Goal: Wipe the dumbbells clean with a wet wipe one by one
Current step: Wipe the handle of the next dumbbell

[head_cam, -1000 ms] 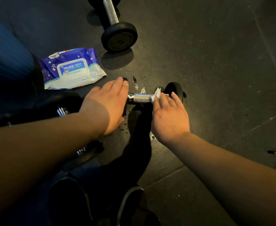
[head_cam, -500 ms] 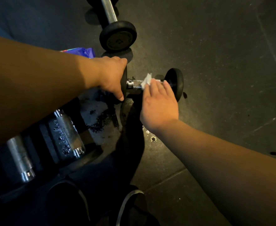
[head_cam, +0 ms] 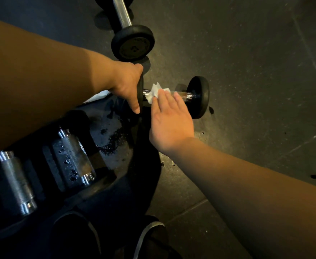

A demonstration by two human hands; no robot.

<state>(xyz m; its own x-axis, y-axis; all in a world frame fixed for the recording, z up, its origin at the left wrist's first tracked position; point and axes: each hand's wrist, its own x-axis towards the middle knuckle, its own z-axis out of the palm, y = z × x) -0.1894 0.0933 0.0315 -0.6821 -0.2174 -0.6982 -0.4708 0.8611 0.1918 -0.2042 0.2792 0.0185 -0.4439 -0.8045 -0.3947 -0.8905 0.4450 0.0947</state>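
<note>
The right hand (head_cam: 169,118) presses the wipe (head_cam: 156,92) flat-fingered onto the dumbbell (head_cam: 198,96) bar; it has slid from the right-hand weight toward the left one, so the handle looks nearly done. The left hand (head_cam: 128,85) has curled over the left weight, steadying it on the floor (head_cam: 246,71). Both forearms reach forward, near each other.
</note>
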